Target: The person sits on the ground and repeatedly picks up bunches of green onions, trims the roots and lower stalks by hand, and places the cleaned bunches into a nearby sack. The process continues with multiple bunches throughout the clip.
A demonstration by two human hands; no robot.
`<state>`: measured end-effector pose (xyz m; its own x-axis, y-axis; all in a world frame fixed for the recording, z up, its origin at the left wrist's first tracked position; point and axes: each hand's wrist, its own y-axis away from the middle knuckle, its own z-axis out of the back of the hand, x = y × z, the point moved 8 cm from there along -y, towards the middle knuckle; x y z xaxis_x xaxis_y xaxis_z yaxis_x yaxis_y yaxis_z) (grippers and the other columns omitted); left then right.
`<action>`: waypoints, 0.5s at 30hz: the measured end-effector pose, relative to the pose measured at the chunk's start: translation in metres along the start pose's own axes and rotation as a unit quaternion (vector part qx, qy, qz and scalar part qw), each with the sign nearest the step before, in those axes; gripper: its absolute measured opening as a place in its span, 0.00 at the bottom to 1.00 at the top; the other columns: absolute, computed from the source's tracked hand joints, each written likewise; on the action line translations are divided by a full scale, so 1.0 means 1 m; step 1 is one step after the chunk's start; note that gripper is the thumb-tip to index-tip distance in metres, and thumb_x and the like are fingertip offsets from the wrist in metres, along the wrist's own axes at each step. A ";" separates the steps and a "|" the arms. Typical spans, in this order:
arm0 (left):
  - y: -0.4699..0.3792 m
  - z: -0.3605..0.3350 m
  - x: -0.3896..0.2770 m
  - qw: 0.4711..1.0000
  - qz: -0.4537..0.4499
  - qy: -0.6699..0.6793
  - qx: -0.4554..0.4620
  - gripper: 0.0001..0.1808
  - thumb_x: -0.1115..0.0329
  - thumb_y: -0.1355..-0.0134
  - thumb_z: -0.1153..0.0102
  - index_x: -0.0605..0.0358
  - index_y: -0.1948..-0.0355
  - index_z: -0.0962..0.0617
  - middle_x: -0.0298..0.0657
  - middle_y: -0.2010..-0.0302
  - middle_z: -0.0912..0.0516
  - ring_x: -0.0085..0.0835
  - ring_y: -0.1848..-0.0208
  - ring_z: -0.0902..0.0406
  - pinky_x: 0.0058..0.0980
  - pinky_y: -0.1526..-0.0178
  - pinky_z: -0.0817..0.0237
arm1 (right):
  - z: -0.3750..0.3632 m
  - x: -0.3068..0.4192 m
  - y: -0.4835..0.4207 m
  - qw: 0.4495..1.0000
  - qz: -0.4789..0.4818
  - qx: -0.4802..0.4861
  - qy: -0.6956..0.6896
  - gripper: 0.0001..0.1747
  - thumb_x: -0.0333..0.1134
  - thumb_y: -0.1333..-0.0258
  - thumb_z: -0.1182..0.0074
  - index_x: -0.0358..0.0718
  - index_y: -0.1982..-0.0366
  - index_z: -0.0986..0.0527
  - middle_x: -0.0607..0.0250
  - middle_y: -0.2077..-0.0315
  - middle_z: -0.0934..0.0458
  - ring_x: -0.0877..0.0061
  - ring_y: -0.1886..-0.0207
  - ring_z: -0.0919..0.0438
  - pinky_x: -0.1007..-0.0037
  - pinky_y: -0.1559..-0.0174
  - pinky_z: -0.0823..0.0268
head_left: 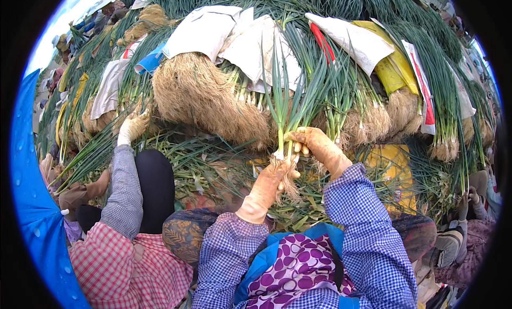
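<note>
Both my hands wear stained, cream-coloured rubber gloves. Between them stand a few green onions with roots (pixel 281 143), green leaves pointing away from me. My left hand (pixel 269 185) is closed around the pale root ends, and brown roots hang below it. My right hand (pixel 320 147) pinches the lower stalks just above, thumb and fingers on them. Beyond the hands lies a long heap of green onions (pixel 340 97), its root ends towards me. A large bundle of dry, straw-coloured roots (pixel 200 97) juts out at the heap's front, left of my hands.
White sacks (pixel 204 31) and a yellow sack (pixel 394 69) cover parts of the heap. Loose leaves (pixel 208 169) litter the ground, partly over a yellow sheet (pixel 388 169). Close on the left, a co-worker's gloved hand (pixel 134 127) reaches to the heap; a blue umbrella (pixel 36 189) stands beyond. Another person crouches at right.
</note>
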<state>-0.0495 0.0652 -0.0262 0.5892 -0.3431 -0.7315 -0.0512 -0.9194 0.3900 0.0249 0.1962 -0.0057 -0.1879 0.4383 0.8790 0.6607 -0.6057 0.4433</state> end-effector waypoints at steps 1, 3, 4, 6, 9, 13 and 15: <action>0.002 -0.001 -0.001 1.000 0.006 0.020 0.001 0.23 0.54 0.32 0.45 0.56 0.42 0.26 0.33 0.68 0.18 0.10 0.82 0.39 0.09 0.81 0.50 | 0.000 0.002 0.001 1.000 0.014 0.005 0.000 0.16 0.43 0.37 0.44 0.37 0.58 0.20 0.75 0.81 0.25 0.89 0.83 0.34 0.85 0.79 0.44; 0.003 -0.005 -0.004 0.998 0.017 0.061 0.004 0.22 0.54 0.32 0.45 0.56 0.43 0.25 0.34 0.67 0.17 0.10 0.82 0.38 0.09 0.82 0.49 | -0.001 0.011 0.007 0.998 0.039 0.023 -0.033 0.16 0.43 0.35 0.46 0.37 0.59 0.19 0.75 0.78 0.24 0.89 0.81 0.33 0.85 0.78 0.43; 0.000 -0.005 -0.003 0.996 0.017 0.088 0.016 0.20 0.57 0.33 0.44 0.57 0.44 0.25 0.36 0.65 0.16 0.10 0.82 0.36 0.08 0.83 0.50 | -0.001 0.015 0.011 0.998 0.047 0.024 -0.043 0.16 0.43 0.35 0.46 0.37 0.59 0.19 0.75 0.78 0.24 0.89 0.81 0.33 0.85 0.78 0.43; -0.004 -0.002 -0.003 0.999 0.017 0.035 -0.002 0.20 0.59 0.33 0.43 0.57 0.44 0.25 0.36 0.65 0.16 0.09 0.81 0.36 0.09 0.82 0.49 | 0.002 0.014 0.010 0.998 0.048 0.020 -0.045 0.18 0.46 0.34 0.48 0.37 0.61 0.19 0.74 0.79 0.24 0.88 0.82 0.33 0.84 0.78 0.42; -0.005 0.001 -0.005 0.998 -0.010 -0.042 -0.036 0.20 0.63 0.35 0.42 0.58 0.44 0.25 0.33 0.66 0.17 0.10 0.80 0.36 0.10 0.78 0.47 | 0.013 0.015 0.007 0.999 -0.001 -0.016 0.028 0.20 0.48 0.33 0.50 0.37 0.63 0.19 0.74 0.82 0.25 0.86 0.84 0.33 0.83 0.78 0.41; -0.009 0.004 -0.004 0.994 -0.050 -0.082 -0.047 0.21 0.67 0.37 0.39 0.60 0.43 0.24 0.29 0.67 0.19 0.11 0.76 0.34 0.14 0.74 0.43 | 0.031 0.029 0.005 0.963 -0.086 -0.095 0.236 0.21 0.48 0.34 0.50 0.38 0.70 0.19 0.66 0.81 0.19 0.81 0.82 0.25 0.77 0.76 0.32; -0.006 -0.004 -0.001 0.998 -0.023 -0.052 -0.015 0.20 0.69 0.38 0.38 0.60 0.45 0.23 0.29 0.66 0.21 0.13 0.74 0.32 0.15 0.72 0.41 | 0.031 0.040 0.006 0.934 -0.093 -0.105 0.330 0.21 0.47 0.35 0.52 0.38 0.71 0.19 0.63 0.80 0.17 0.76 0.80 0.21 0.74 0.69 0.29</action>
<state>-0.0464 0.0717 -0.0250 0.5041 -0.3195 -0.8024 -0.0006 -0.9292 0.3696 0.0436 0.2305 0.0267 -0.7379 0.0864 0.6693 0.4283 -0.7065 0.5634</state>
